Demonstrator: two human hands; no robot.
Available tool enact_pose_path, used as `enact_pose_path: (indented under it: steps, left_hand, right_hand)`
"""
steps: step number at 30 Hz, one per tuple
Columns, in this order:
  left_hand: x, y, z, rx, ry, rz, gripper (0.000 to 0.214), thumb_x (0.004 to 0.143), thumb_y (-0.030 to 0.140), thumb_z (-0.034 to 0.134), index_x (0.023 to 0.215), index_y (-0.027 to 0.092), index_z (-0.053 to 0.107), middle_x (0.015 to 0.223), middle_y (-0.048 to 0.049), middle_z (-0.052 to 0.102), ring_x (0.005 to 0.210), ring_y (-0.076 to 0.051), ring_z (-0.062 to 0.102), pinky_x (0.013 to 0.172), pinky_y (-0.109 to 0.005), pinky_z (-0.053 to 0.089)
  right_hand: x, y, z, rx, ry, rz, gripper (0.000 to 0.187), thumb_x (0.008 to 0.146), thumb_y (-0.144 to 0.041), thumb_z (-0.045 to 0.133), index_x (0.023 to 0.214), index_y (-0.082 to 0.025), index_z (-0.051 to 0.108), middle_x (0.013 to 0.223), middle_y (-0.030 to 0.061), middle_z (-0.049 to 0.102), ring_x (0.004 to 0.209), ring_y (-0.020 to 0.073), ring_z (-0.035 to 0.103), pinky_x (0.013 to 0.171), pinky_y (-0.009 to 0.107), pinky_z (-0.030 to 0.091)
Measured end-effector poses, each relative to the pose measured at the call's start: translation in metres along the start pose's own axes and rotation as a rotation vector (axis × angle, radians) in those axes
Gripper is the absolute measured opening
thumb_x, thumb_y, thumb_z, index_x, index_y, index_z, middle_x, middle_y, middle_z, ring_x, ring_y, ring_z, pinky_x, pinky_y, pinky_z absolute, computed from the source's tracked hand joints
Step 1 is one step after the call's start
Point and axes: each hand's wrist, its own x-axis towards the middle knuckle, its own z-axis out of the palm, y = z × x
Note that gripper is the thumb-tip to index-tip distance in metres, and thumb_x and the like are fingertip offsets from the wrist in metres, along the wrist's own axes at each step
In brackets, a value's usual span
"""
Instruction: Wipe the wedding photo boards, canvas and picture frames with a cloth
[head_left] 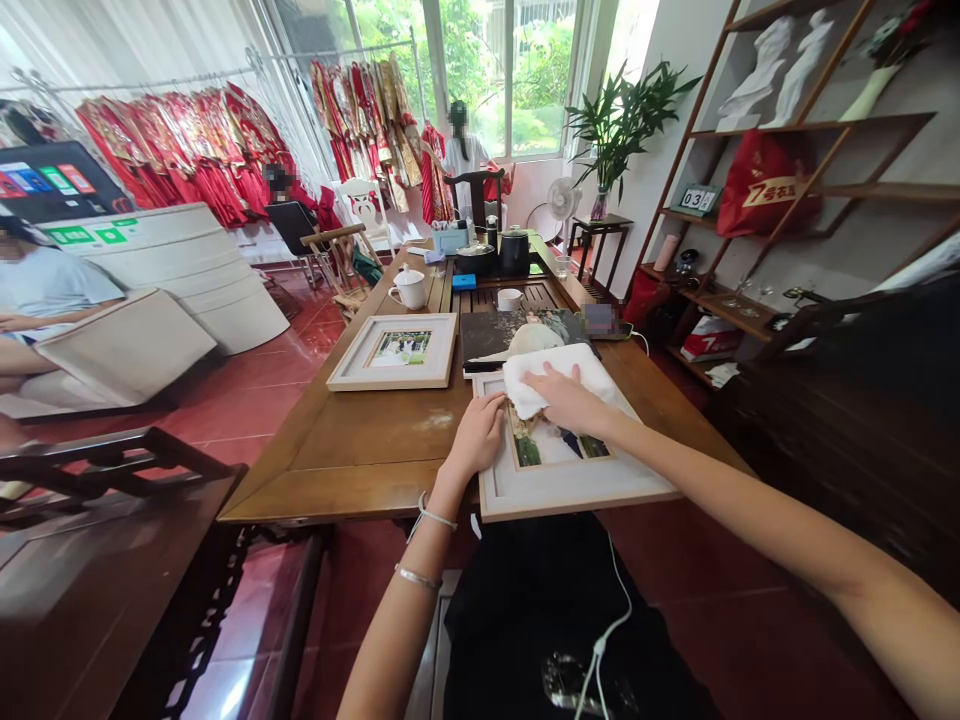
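Observation:
A white-framed photo [570, 480] lies at the near edge of the wooden table [375, 440], just in front of me. My right hand [570, 398] lies flat on a folded white cloth [559, 375] that rests on the picture's glass. My left hand [478, 435] rests on the frame's left border, fingers curled over its edge. A second white picture frame [395, 350] lies apart to the left on the table. A dark photo print [517, 330] lies just behind the cloth.
A white teacup [409, 288], a small cup [510, 298], a black kettle [514, 250] and a tea tray stand further back. A carved dark chair [112, 520] is near left. Shelves [757, 200] line the right wall. People sit at left and stand by the window.

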Motion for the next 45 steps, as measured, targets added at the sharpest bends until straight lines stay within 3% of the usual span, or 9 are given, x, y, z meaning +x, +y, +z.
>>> enact_pose_path:
  steps: [3, 9, 12, 15, 21, 27, 31, 40, 45]
  left_hand:
    - [0.0, 0.0, 0.001, -0.007, 0.022, -0.02, 0.036, 0.093, 0.017, 0.033, 0.12, 0.014, 0.057, 0.128, -0.0138, 0.059, 0.122, -0.023, 0.051, 0.109, -0.045, 0.037]
    - [0.0, 0.001, 0.003, 0.002, 0.016, -0.049, 0.039, 0.091, 0.013, 0.033, 0.121, 0.013, 0.057, 0.129, -0.0138, 0.058, 0.124, -0.024, 0.049, 0.112, -0.045, 0.034]
    - [0.001, 0.001, 0.003, 0.001, 0.014, -0.05, 0.039, 0.091, 0.014, 0.032, 0.121, 0.014, 0.057, 0.13, -0.0124, 0.057, 0.124, -0.024, 0.049, 0.111, -0.045, 0.034]
    - [0.001, 0.001, 0.003, 0.0, 0.024, -0.041, 0.038, 0.091, 0.014, 0.033, 0.12, 0.017, 0.057, 0.13, -0.0112, 0.058, 0.123, -0.023, 0.05, 0.11, -0.046, 0.035]
    - [0.0, 0.003, 0.0, 0.006, 0.009, -0.045, 0.038, 0.091, 0.015, 0.033, 0.12, 0.014, 0.057, 0.129, -0.0132, 0.058, 0.123, -0.024, 0.05, 0.11, -0.045, 0.036]
    - [-0.001, 0.005, -0.003, -0.002, -0.005, -0.04, 0.036, 0.093, 0.018, 0.033, 0.121, 0.012, 0.056, 0.128, -0.0131, 0.057, 0.124, -0.023, 0.049, 0.111, -0.043, 0.035]
    - [-0.001, 0.006, -0.004, -0.048, -0.003, -0.033, 0.036, 0.095, 0.023, 0.031, 0.121, 0.013, 0.055, 0.129, -0.0134, 0.056, 0.124, -0.023, 0.048, 0.111, -0.045, 0.033]
    - [-0.004, 0.006, -0.001, -0.203, 0.113, -0.16, 0.049, 0.098, 0.035, 0.022, 0.142, 0.013, 0.028, 0.153, -0.0157, 0.021, 0.145, -0.021, 0.017, 0.119, -0.041, 0.018]
    - [0.0, 0.008, -0.004, -0.241, 0.039, -0.243, 0.052, 0.099, 0.039, 0.015, 0.143, 0.014, 0.03, 0.155, -0.0138, 0.025, 0.145, -0.02, 0.017, 0.119, -0.042, 0.017]
  right_hand:
    - [-0.025, -0.004, -0.006, 0.03, -0.096, -0.054, 0.073, 0.068, 0.005, 0.038, 0.139, -0.015, 0.041, 0.143, 0.0156, 0.045, 0.14, 0.0355, 0.022, 0.101, 0.071, 0.023]
    - [-0.104, -0.015, -0.027, 0.197, -0.316, -0.197, 0.076, 0.064, 0.005, 0.037, 0.136, -0.017, 0.047, 0.14, 0.0113, 0.05, 0.14, 0.0303, 0.025, 0.108, 0.062, 0.023]
    - [-0.133, -0.015, -0.036, 0.275, -0.304, -0.292, 0.076, 0.065, 0.004, 0.039, 0.135, -0.024, 0.05, 0.138, 0.0061, 0.053, 0.134, 0.0259, 0.039, 0.112, 0.052, 0.025]
    - [-0.143, -0.013, -0.038, 0.314, -0.27, -0.349, 0.072, 0.068, 0.002, 0.04, 0.133, -0.028, 0.052, 0.134, 0.0039, 0.057, 0.126, 0.0244, 0.049, 0.111, 0.05, 0.027]
    - [-0.106, -0.004, -0.013, 0.09, -0.153, -0.195, 0.08, 0.064, 0.003, 0.04, 0.141, -0.018, 0.041, 0.145, 0.0119, 0.045, 0.139, 0.0323, 0.027, 0.105, 0.065, 0.025]
    - [-0.037, 0.008, 0.005, -0.042, 0.049, -0.039, 0.078, 0.069, 0.003, 0.042, 0.143, -0.016, 0.035, 0.149, 0.0122, 0.038, 0.14, 0.0379, 0.02, 0.1, 0.076, 0.016]
    - [-0.01, -0.001, 0.005, -0.063, 0.072, -0.025, 0.073, 0.073, 0.003, 0.043, 0.143, -0.017, 0.036, 0.151, 0.0121, 0.035, 0.14, 0.041, 0.017, 0.097, 0.079, 0.017]
    - [-0.002, -0.03, 0.008, -0.022, -0.034, -0.242, 0.074, 0.072, 0.004, 0.041, 0.143, -0.02, 0.037, 0.152, 0.0115, 0.031, 0.141, 0.0407, 0.013, 0.097, 0.08, 0.017]
    - [-0.021, -0.029, 0.002, 0.086, -0.11, -0.341, 0.078, 0.07, 0.004, 0.042, 0.143, -0.021, 0.036, 0.151, 0.013, 0.033, 0.142, 0.037, 0.011, 0.098, 0.078, 0.016]
